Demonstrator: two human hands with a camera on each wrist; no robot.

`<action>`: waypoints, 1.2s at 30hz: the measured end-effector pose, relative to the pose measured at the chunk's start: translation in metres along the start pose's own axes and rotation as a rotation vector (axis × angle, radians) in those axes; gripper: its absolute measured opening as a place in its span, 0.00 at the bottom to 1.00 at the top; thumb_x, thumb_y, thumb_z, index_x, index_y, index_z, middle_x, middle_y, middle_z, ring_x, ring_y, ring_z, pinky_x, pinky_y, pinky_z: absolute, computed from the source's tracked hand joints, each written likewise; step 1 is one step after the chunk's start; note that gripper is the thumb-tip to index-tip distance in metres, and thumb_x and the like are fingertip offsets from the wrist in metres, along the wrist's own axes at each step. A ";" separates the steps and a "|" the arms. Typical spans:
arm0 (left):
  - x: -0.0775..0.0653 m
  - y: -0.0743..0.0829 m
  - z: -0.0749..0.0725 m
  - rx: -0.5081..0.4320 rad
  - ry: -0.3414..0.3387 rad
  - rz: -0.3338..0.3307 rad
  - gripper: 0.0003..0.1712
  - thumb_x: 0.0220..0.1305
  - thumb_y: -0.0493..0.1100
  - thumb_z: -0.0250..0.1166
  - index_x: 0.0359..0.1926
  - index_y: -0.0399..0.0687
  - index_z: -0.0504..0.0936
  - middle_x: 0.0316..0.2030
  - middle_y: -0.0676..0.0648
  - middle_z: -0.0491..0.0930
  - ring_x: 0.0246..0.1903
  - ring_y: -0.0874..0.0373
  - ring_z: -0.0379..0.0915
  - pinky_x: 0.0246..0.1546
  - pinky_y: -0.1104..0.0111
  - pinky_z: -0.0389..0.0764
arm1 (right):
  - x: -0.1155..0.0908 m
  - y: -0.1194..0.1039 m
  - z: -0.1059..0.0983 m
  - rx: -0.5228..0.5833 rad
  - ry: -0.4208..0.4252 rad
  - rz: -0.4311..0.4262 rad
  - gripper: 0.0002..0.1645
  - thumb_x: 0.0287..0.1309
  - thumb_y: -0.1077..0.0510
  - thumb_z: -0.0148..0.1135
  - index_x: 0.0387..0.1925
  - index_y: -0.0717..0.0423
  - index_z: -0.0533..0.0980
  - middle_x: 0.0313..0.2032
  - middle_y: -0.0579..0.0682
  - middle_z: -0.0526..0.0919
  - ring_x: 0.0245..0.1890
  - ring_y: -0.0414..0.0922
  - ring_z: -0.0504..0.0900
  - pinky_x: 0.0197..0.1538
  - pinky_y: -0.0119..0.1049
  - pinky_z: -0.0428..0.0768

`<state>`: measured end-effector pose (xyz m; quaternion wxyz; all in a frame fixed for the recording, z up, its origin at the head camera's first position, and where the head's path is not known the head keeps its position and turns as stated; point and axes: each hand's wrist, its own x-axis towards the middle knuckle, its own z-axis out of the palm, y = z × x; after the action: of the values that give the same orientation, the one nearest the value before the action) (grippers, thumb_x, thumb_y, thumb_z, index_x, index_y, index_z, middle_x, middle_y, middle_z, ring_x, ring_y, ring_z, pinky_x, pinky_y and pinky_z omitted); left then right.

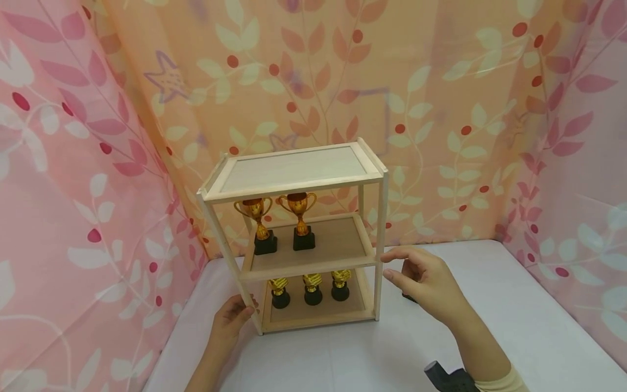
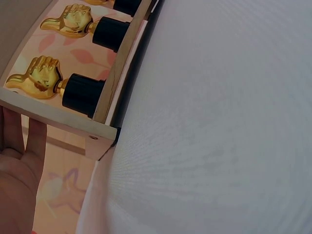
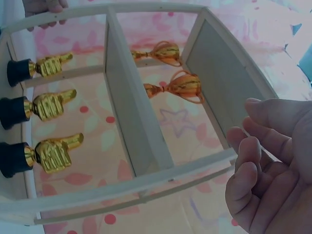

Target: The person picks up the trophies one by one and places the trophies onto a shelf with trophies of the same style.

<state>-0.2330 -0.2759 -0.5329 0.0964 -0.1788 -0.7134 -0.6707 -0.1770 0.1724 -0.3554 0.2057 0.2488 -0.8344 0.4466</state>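
A pale wooden three-tier shelf (image 1: 294, 167) stands on the white cloth in the head view. My left hand (image 1: 230, 318) grips its left front post low down, thumb in front and fingers behind. Beside the right post hovers my right hand (image 1: 426, 283), fingers loosely bent and nothing between them; the right wrist view shows its fingers (image 3: 246, 165) near the frame. Two gold cup trophies (image 1: 304, 239) with black bases occupy the middle tier. Along the bottom tier stand three gold thumbs-up trophies (image 1: 313, 294) on round black bases, also seen in the left wrist view.
White cloth (image 1: 333, 359) covers the table. Floral curtains (image 1: 441, 109) hang behind it and on both sides. Behind the right hand a small dark object (image 1: 409, 298) shows, mostly hidden. A black strapped device (image 1: 453, 378) is at the right wrist.
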 end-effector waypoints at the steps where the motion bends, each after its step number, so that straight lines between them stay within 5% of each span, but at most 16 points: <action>1: 0.000 0.000 0.000 -0.001 -0.001 0.002 0.16 0.68 0.32 0.57 0.54 0.30 0.70 0.45 0.49 0.79 0.45 0.47 0.78 0.49 0.63 0.82 | -0.001 0.002 -0.002 -0.004 0.009 0.000 0.16 0.57 0.54 0.68 0.47 0.40 0.77 0.19 0.41 0.70 0.17 0.37 0.69 0.18 0.29 0.70; 8: 0.000 -0.003 0.000 -0.002 -0.004 0.011 0.16 0.68 0.32 0.56 0.54 0.29 0.70 0.45 0.44 0.79 0.45 0.51 0.79 0.49 0.65 0.82 | -0.005 0.011 -0.011 -0.013 0.050 0.023 0.14 0.57 0.55 0.68 0.45 0.39 0.78 0.23 0.45 0.73 0.19 0.38 0.72 0.20 0.29 0.72; 20: -0.002 -0.002 0.002 -0.027 0.003 0.000 0.15 0.68 0.31 0.56 0.54 0.29 0.70 0.45 0.48 0.80 0.44 0.54 0.79 0.49 0.66 0.82 | -0.005 0.003 -0.027 0.032 0.060 0.083 0.13 0.59 0.60 0.66 0.46 0.46 0.77 0.28 0.44 0.79 0.21 0.39 0.80 0.23 0.32 0.79; 26: -0.001 -0.001 0.001 0.006 0.014 0.006 0.16 0.68 0.32 0.56 0.54 0.28 0.70 0.44 0.48 0.80 0.44 0.59 0.78 0.48 0.69 0.82 | -0.002 -0.007 -0.038 -0.072 0.108 0.094 0.13 0.57 0.62 0.67 0.44 0.47 0.79 0.22 0.48 0.78 0.17 0.38 0.73 0.19 0.31 0.72; 36: 0.001 -0.003 -0.001 -0.009 0.006 0.022 0.19 0.68 0.31 0.56 0.55 0.22 0.66 0.43 0.46 0.80 0.44 0.61 0.78 0.48 0.70 0.82 | -0.005 0.042 -0.045 -0.128 0.145 0.210 0.18 0.57 0.53 0.68 0.49 0.38 0.77 0.17 0.48 0.73 0.16 0.42 0.72 0.19 0.32 0.72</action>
<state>-0.2352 -0.2768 -0.5357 0.1051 -0.1847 -0.7081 -0.6734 -0.1933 0.2317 -0.3622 0.2331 0.1134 -0.8656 0.4284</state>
